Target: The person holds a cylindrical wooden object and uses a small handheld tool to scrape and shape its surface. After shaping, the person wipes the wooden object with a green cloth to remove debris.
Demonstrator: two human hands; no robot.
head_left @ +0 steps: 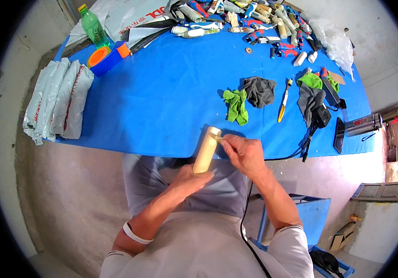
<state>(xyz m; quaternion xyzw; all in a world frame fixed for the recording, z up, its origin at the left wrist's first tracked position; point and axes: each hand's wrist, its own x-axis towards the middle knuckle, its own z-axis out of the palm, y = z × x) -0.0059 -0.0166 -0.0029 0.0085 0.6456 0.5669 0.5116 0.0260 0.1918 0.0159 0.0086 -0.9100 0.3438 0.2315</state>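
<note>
A pale cream-yellow cylinder (207,152), its kind not plain to see, tilts over the table's near edge. My left hand (190,180) is closed round its lower end. At its upper end my right hand (244,152) makes a pinch, with fingertips against or just beside the cylinder's side; whatever small thing they may hold is hidden. Beyond the hands lie a green cloth (236,106) and a dark grey cloth (259,91). A toothbrush with a yellow handle (282,107) rests to their right.
Blue cloth covers the table (162,102). Many red-and-blue and cream handle-like parts (254,23) crowd its far side. At left stand white plastic packages (60,99), a green bottle (93,28) and a blue tape dispenser (104,65). A black power adapter (320,116) and steel tumbler (365,125) lie right.
</note>
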